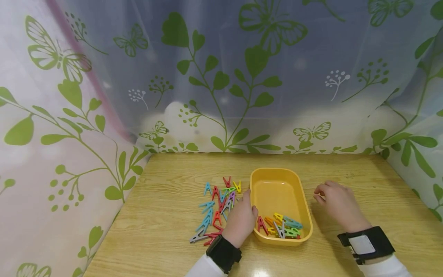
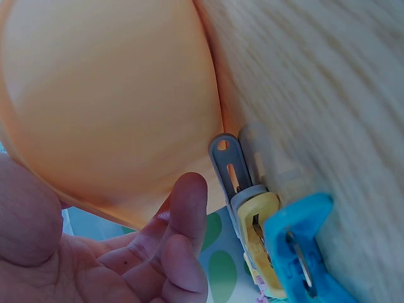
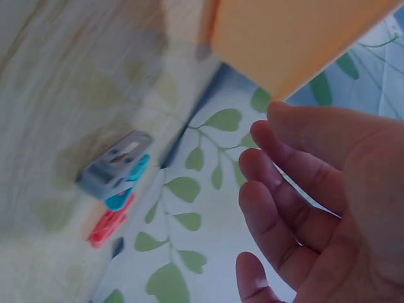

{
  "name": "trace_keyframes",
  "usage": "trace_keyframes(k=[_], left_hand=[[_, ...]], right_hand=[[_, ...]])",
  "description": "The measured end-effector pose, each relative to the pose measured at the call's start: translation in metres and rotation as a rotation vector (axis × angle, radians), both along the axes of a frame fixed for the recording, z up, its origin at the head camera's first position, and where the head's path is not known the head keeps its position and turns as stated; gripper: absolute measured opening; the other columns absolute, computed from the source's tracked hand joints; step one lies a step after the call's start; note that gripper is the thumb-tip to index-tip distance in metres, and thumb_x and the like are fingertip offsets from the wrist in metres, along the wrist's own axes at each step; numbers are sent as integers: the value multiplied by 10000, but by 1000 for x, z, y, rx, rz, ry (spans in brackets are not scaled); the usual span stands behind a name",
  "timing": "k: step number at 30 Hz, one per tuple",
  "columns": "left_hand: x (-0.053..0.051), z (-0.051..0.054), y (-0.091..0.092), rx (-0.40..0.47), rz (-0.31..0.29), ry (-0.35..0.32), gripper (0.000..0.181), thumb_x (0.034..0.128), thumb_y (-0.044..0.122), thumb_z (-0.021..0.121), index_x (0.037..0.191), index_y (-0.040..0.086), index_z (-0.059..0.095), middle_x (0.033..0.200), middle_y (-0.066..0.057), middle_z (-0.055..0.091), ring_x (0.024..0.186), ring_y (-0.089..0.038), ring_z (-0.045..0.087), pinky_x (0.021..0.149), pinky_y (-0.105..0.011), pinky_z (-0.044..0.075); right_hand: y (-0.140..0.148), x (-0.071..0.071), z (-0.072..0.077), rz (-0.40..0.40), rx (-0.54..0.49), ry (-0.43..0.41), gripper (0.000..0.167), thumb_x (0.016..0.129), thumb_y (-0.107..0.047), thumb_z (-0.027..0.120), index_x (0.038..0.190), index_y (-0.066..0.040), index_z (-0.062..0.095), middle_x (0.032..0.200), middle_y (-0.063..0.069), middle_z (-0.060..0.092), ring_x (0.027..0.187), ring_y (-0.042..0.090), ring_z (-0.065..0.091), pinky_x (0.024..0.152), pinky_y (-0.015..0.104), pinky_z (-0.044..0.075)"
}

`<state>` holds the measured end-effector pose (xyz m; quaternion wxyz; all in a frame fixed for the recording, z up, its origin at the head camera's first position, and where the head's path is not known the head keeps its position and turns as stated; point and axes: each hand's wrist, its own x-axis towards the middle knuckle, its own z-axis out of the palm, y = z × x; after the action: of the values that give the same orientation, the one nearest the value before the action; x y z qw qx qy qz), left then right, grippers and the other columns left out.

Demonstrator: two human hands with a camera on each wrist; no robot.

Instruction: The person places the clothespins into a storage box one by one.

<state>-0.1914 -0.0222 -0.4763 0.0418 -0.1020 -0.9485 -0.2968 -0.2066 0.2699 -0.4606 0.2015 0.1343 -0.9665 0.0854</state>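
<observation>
A yellow plastic basin [image 1: 277, 192] stands on the table, with several coloured clothespins [image 1: 281, 230] lying at its near end. At the basin's left side is my left hand [image 1: 240, 217], its thumb by the rim and its fingers along the outer wall. In the left wrist view, the loosely bent fingers [image 2: 189, 205] lie against or very near that wall; whether they touch is unclear. Grey, yellow and blue clothespins [image 2: 303, 252] sit beside them. My right hand [image 1: 340, 204] hovers right of the basin, apart from it, fingers relaxed and holding nothing [image 3: 315, 196].
Left of the basin, a loose pile of clothespins [image 1: 209, 219] in red, blue, grey, purple, green and yellow spreads over the wooden table [image 1: 159, 215]. A patterned curtain [image 1: 214, 107] hangs along the back and both sides.
</observation>
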Motion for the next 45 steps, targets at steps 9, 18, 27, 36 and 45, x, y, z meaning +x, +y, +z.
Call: trace_keyframes(k=[9, 18, 27, 36, 45], left_hand=[[0, 0, 0, -1, 2, -1, 542, 1021, 136, 620, 1495, -49, 435, 1201, -213, 708, 942, -313, 730, 727, -407, 593], [0, 0, 1, -4, 1, 3, 533, 1022, 141, 621, 1490, -43, 441, 1196, -206, 712, 967, -308, 731, 764, -415, 598], [-1, -1, 1, -7, -1, 10, 534, 1022, 144, 619, 1488, -48, 443, 1192, -210, 713, 965, -312, 732, 762, -419, 597], [0, -2, 0, -8, -1, 7, 541, 1021, 142, 621, 1495, -43, 437, 1181, -211, 713, 933, -310, 731, 726, -405, 591], [-1, -3, 0, -7, -2, 19, 540, 1019, 142, 622, 1491, -48, 443, 1170, -215, 715, 909, -315, 732, 688, -399, 584]], right_hand=[[14, -5, -8, -73, 8, -167, 140, 880, -152, 791, 943, -32, 757, 809, 73, 701, 799, 329, 676, 669, 594, 509], [28, -10, -17, -108, 23, -225, 141, 899, -184, 784, 889, -47, 755, 734, 40, 634, 706, 266, 633, 594, 523, 470], [29, -12, -21, -130, 22, -249, 129, 899, -171, 787, 890, -43, 770, 782, 57, 665, 738, 273, 653, 631, 566, 482], [30, -12, -22, -127, 27, -256, 96, 888, -147, 795, 853, -65, 759, 806, 83, 685, 755, 288, 666, 650, 588, 493], [30, -11, -20, -127, 26, -265, 123, 882, -128, 793, 782, -102, 726, 750, 52, 635, 706, 226, 613, 648, 584, 478]])
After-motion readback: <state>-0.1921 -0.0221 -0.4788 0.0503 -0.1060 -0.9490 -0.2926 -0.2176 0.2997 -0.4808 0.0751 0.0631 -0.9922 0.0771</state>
